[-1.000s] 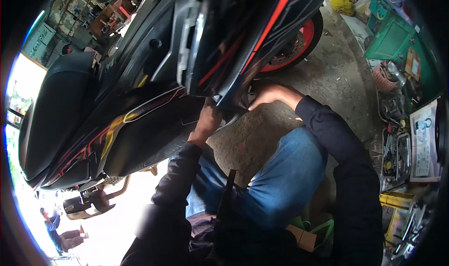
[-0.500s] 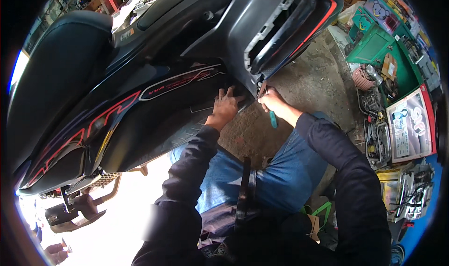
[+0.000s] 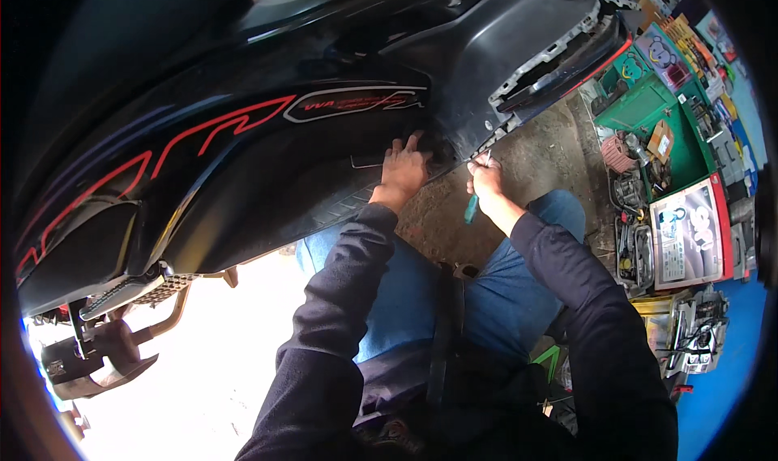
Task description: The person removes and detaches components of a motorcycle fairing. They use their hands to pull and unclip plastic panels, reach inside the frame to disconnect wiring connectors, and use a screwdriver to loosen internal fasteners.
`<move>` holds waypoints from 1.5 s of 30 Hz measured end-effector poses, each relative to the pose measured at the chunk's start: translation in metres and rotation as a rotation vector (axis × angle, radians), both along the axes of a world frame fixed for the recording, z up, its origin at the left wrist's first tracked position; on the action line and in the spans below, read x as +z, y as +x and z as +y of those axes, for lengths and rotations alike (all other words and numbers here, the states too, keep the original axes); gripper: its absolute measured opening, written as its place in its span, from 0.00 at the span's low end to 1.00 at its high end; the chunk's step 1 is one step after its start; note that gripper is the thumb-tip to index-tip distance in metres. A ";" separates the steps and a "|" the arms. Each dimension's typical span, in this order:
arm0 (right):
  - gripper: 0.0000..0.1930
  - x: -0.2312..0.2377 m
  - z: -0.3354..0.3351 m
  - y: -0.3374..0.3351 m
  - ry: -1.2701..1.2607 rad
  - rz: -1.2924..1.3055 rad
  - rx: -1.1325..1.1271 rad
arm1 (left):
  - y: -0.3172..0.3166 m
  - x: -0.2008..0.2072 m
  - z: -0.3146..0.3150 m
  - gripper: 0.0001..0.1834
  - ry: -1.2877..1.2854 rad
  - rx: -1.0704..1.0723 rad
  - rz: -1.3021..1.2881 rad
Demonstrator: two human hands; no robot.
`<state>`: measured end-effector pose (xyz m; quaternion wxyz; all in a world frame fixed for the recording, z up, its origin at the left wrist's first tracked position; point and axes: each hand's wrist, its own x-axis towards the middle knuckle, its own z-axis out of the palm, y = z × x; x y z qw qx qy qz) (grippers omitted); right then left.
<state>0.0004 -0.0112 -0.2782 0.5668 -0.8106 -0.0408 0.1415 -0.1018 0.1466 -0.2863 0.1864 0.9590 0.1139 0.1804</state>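
Observation:
A black scooter with red stripes fills the upper left; its grey-black front panel (image 3: 454,52) has an uncovered slot edged with clips. My left hand (image 3: 403,171) lies on the dark footboard area, fingers stretched out and somewhat spread, thumb side towards the panel's lower corner. Close to its fingers rests a thin bent metal rod (image 3: 366,165). Just below the panel's bottom edge, my right hand (image 3: 486,179) is closed around a screwdriver with a teal handle (image 3: 471,210). The handle pokes out beneath the hand; where the tip meets the panel is too small to make out.
To the right stand a green metal box (image 3: 689,137) with parts inside, a pink-brown finned cylinder (image 3: 618,155), a red-edged printed box (image 3: 690,232) and a yellow crate (image 3: 660,311). My jeans-clad knees (image 3: 559,218) flank the concrete floor (image 3: 551,149). The scooter's exhaust (image 3: 97,352) is lower left.
The view has shifted, so the scooter appears larger and its panel farther right. My right hand stays at the panel's lower edge with the screwdriver; my left hand remains on the footboard area.

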 end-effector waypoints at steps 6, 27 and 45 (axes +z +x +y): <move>0.08 0.001 0.004 -0.006 0.150 0.099 -0.108 | -0.006 -0.003 0.003 0.19 -0.045 0.007 -0.023; 0.04 -0.023 -0.006 0.029 -0.215 -0.592 0.106 | -0.009 -0.002 0.014 0.20 -0.063 0.042 0.033; 0.07 -0.037 -0.048 0.059 0.001 -0.655 0.127 | 0.009 0.011 -0.008 0.24 -0.060 -0.022 0.027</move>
